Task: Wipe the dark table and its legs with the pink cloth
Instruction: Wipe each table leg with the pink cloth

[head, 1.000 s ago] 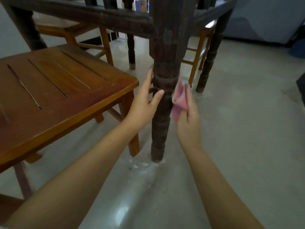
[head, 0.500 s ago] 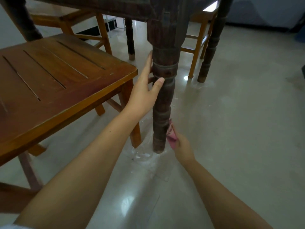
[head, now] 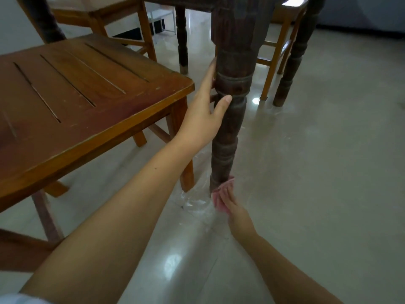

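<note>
Turned leg of the dark wooden table [head: 230,110], seen from above, serves as the landmark. Left hand [head: 203,115] rests against the leg's upper ringed section, fingers straight, thumb tip on the front of the leg, holding nothing. Right hand [head: 235,210] at the foot of the leg presses the crumpled pink cloth [head: 221,194] against its base, fingers extended over the cloth. Left of the leg stands a slatted brown wooden chair [head: 76,95]; beneath it, a pale glossy floor [head: 328,172].
</note>
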`<control>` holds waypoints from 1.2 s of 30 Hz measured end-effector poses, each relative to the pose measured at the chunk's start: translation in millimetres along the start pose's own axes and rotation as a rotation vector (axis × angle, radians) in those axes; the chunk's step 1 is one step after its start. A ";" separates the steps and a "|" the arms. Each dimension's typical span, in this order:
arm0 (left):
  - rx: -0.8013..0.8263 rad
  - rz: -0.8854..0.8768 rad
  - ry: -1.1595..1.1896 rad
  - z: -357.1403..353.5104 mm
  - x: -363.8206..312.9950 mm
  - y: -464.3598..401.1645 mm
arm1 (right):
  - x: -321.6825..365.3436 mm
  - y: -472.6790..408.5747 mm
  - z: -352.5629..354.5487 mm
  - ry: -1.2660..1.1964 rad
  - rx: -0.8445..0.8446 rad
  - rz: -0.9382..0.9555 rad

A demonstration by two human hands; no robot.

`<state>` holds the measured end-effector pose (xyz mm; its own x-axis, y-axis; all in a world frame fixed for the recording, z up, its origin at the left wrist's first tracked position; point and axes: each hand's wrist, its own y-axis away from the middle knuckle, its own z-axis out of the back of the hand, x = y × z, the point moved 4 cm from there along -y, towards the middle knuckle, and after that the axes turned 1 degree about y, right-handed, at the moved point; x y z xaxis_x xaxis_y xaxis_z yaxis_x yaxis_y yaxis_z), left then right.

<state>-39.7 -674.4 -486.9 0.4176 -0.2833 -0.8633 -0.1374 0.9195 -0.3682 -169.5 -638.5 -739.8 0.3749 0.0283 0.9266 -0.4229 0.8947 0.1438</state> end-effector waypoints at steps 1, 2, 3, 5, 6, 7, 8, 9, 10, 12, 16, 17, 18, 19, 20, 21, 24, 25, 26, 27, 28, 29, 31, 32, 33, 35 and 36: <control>0.008 0.012 0.005 0.5 -0.1 0.2 | -2.1 2.9 0.2 -0.075 0.017 -0.050; 0.021 0.028 0.019 1.4 0.1 -0.1 | 1.7 4.8 7.6 -0.118 -0.033 -0.048; 0.037 0.043 0.038 2.2 0.0 -0.1 | 14.5 8.1 21.2 -0.114 -0.120 -0.020; 0.083 0.066 0.090 5.6 -0.9 -1.1 | 57.0 3.9 55.6 -0.159 -0.339 0.017; 0.101 0.083 0.114 8.6 -2.6 -3.1 | 80.1 2.9 71.1 -0.202 -0.395 0.087; 0.113 0.106 0.128 12.2 -5.6 -5.4 | 103.2 3.6 87.2 -0.151 -0.480 0.194; 0.117 0.130 0.138 15.8 -8.3 -8.2 | 130.8 6.6 99.6 -0.086 -0.552 0.327; 0.117 0.155 0.143 19.2 -10.3 -11.1 | 152.4 10.4 107.4 0.019 -0.609 0.496; 0.116 0.181 0.144 22.0 -10.6 -14.4 | 172.8 14.8 106.8 0.140 -0.632 0.668; 0.116 0.227 0.137 25.7 -12.2 -18.8 | 190.0 14.0 89.2 0.450 -0.568 0.954; 0.136 0.220 0.134 27.6 -17.7 -20.0 | 140.6 -21.6 51.6 1.137 -0.323 1.035; 0.148 0.221 0.128 27.2 -17.4 -19.3 | 126.1 -29.2 47.2 1.247 -0.267 1.018; 0.161 0.224 0.119 26.4 -16.2 -18.6 | 117.0 -32.9 43.8 1.336 -0.231 1.021; 0.172 0.226 0.115 25.8 -14.5 -17.9 | 112.2 -35.4 40.8 1.392 -0.208 1.010; 0.175 0.228 0.122 25.3 -13.0 -16.9 | 109.9 -37.6 38.2 1.423 -0.193 0.986; 0.170 0.231 0.140 24.9 -12.3 -15.4 | 109.1 -38.9 34.8 1.463 -0.167 0.941; 0.150 0.237 0.181 21.9 -12.1 -10.8 | 100.0 -39.2 18.3 1.647 -0.102 0.890; 0.146 0.241 0.186 20.8 -12.1 -9.5 | 89.4 -40.6 10.2 1.798 -0.033 0.876; 0.144 0.243 0.192 19.7 -11.8 -8.6 | 76.1 -39.9 2.5 1.927 0.069 0.813; 0.143 0.244 0.198 18.7 -11.2 -7.9 | 56.3 -42.3 -5.3 2.015 0.157 0.712; 0.143 0.247 0.204 17.8 -10.6 -7.5 | 37.4 -44.2 -12.0 2.053 0.230 0.584; 0.140 0.253 0.212 17.3 -9.8 -7.2 | 15.9 -45.7 -19.8 2.063 0.309 0.486; 0.129 0.262 0.225 16.9 -8.2 -7.2 | -32.8 -54.6 -32.4 1.922 0.369 0.724; 0.124 0.267 0.230 16.3 -7.7 -6.5 | -35.0 -59.6 -34.2 1.918 0.327 0.833; 0.122 0.271 0.234 15.3 -7.6 -5.8 | -24.4 -56.2 -29.5 1.951 0.343 0.805; 0.111 0.272 0.246 14.1 -8.7 -5.3 | 39.9 -45.9 -10.7 2.093 0.321 0.712; 0.103 0.268 0.254 13.6 -9.8 -4.8 | 71.3 -44.4 -2.4 2.046 0.160 0.786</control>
<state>-30.9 -672.4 -472.1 0.1416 -0.0753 -0.9871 -0.1152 0.9891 -0.0920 -122.0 -675.2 -681.0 0.2030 0.6570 -0.7261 -0.8864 0.4384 0.1488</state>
